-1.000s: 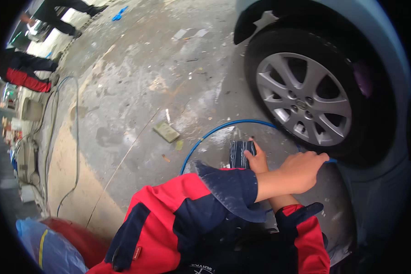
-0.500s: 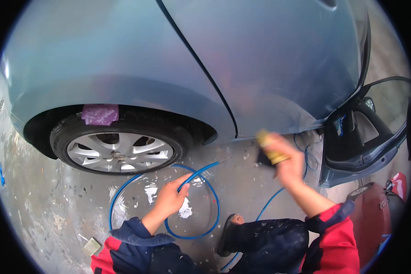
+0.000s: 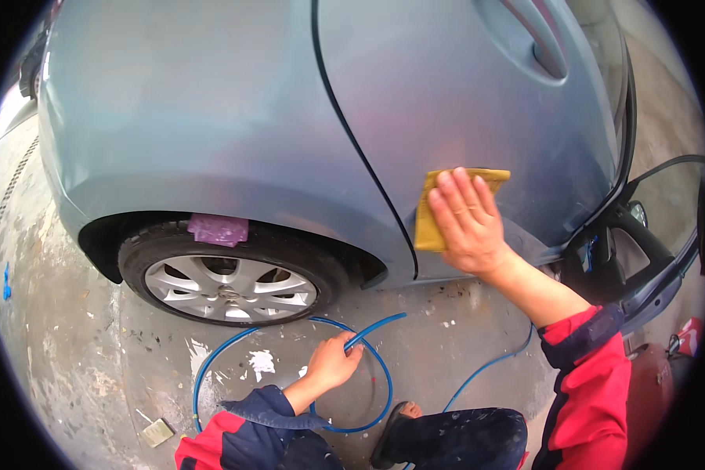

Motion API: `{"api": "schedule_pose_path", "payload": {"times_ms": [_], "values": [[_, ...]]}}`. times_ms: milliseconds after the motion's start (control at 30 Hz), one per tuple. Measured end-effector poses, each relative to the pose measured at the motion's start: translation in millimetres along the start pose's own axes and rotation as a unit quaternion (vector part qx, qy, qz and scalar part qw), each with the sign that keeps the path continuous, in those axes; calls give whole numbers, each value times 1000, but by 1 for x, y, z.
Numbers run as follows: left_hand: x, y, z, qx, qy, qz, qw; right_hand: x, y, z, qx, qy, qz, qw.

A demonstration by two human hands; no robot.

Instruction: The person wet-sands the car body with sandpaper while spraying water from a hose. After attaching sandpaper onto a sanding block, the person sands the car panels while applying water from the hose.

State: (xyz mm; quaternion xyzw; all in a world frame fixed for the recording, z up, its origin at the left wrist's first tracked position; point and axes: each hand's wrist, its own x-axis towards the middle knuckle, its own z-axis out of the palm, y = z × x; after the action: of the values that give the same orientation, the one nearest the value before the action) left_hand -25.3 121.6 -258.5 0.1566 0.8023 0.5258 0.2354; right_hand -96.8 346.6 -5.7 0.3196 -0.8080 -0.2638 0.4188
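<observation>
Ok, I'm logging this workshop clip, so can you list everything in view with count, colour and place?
car: one, light blue, fills the top
wheel: one, silver rim, lower left
purple pad: one, on top of the tyre
sanding sheet: one, yellow, flat on the door panel
air hose: one, blue, looped on the concrete
small block: one, pale, on the ground bottom left
left hand: grips the hose
right hand: pressed on the sheet
</observation>
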Motion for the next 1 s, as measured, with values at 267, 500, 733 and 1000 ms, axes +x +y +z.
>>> {"api": "schedule_pose_path", "payload": {"times_ms": [267, 500, 733, 1000], "values": [[-28, 6, -25, -21, 28, 40, 999, 51, -14, -9, 77, -39, -37, 996], [-43, 7, -54, -12, 67, 25, 997, 139, -9, -22, 111, 37, -5, 993], [-64, -1, -75, -15, 84, 20, 996, 107, -7, -29, 38, 7, -55, 998], [-74, -6, -91, -108, 75, 49, 990, 124, 0, -30, 105, -13, -1, 994]]}}
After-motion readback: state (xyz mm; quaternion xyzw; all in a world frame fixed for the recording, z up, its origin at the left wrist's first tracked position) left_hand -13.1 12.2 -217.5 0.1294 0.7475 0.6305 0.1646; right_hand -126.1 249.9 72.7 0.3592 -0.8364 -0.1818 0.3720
